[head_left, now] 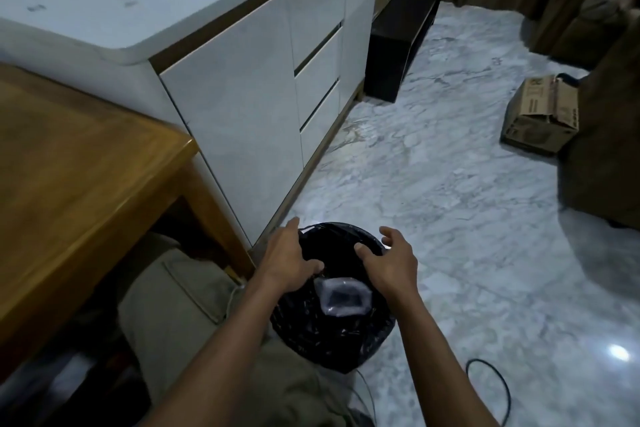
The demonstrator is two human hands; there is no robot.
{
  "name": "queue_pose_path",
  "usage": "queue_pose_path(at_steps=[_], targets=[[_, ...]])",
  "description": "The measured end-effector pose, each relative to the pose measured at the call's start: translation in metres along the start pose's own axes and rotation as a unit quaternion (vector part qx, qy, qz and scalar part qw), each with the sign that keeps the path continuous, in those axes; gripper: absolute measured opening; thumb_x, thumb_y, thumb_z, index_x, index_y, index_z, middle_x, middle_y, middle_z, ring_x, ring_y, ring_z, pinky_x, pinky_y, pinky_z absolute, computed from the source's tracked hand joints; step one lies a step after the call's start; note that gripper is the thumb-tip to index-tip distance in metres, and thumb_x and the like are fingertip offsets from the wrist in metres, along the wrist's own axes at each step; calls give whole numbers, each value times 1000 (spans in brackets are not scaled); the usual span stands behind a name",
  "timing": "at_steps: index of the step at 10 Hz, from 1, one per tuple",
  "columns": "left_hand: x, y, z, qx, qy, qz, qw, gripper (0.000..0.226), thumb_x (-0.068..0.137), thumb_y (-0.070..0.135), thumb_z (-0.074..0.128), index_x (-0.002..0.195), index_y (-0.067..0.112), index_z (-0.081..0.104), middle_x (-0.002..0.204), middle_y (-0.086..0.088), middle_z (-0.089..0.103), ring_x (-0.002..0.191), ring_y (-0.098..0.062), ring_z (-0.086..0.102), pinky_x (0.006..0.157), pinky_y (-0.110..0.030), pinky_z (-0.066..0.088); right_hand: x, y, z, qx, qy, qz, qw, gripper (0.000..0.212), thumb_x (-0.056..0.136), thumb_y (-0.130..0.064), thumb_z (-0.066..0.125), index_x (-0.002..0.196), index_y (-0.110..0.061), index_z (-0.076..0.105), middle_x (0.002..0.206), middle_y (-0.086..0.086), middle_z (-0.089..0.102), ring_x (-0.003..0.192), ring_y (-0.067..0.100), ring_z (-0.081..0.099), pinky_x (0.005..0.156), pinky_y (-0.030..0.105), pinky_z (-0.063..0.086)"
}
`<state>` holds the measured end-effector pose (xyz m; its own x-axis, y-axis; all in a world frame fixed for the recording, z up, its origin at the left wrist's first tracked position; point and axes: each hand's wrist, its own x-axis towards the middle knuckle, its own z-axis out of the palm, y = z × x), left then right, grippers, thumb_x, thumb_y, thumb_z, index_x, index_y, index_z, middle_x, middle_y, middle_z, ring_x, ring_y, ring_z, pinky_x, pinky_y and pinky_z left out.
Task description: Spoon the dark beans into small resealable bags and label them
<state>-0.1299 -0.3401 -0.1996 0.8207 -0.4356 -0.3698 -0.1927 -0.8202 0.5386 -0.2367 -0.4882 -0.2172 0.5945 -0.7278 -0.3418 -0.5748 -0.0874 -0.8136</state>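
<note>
We are looking down at a marble floor (450,184); at lower centre a limp, light clear bag (343,296) is lying in the bin (332,340), our left hand (289,262) and right hand (388,262) hovering spread, empty; we'd pinch its rim.

bin (332,333) on floor (450,184) btwn table (69,149) left, box (540,114) far right

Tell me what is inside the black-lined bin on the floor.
Inside the bin, one crumpled clear plastic wrapper with a dark centre lies on the black liner. Both hands hover over the rim, hiding its far part; anything beneath the wrapper is unseen.
</note>
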Motion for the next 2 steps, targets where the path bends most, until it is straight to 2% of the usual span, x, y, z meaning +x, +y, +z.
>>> queue_pose_path(at_steps=[2], targets=[[-4, 7, -27, -39, 59, 35, 997, 91, 82, 36, 80, 155, 22, 28, 152, -8, 44, 137, -28, 43, 109, -38, 40, -1, -22, 10, 32, -1, -40, 999, 60, 89, -34, 72, 143, -21, 48, 144, 0, 55, 129, 19, 54, 107, 38, 46]])
